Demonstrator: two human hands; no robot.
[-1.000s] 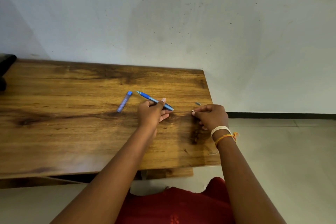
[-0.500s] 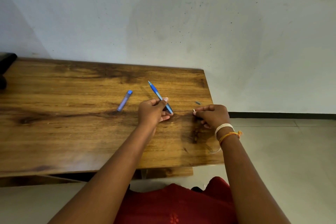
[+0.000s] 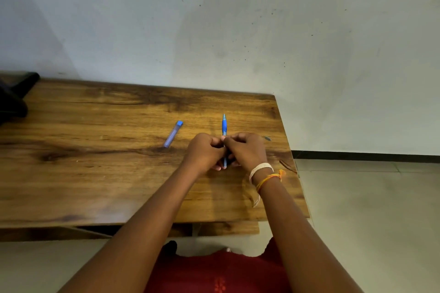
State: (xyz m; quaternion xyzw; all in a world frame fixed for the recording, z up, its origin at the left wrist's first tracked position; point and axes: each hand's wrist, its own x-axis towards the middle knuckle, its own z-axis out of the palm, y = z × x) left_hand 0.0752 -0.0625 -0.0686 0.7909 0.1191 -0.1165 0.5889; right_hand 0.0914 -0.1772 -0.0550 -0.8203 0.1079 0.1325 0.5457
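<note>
A blue mechanical pencil (image 3: 224, 126) points away from me, upright between both hands over the wooden table (image 3: 95, 173). My left hand (image 3: 204, 152) grips its lower barrel with curled fingers. My right hand (image 3: 247, 150) meets it from the right, fingertips pinching at the pencil's middle; whether it also holds a small part is hidden. A clear lead tube with a blue cap (image 3: 173, 133) lies on the table to the left of the hands. A small dark piece (image 3: 267, 138) lies on the table just right of my right hand.
A black object (image 3: 14, 95) sits at the table's far left edge. The table's right edge (image 3: 292, 162) runs close to my right wrist, with tiled floor (image 3: 369, 209) beyond. A white wall (image 3: 214, 31) stands behind the table.
My left hand turned the pencil from pointing left to pointing straight away. My right hand moved left from the table to join the left hand on the pencil.
</note>
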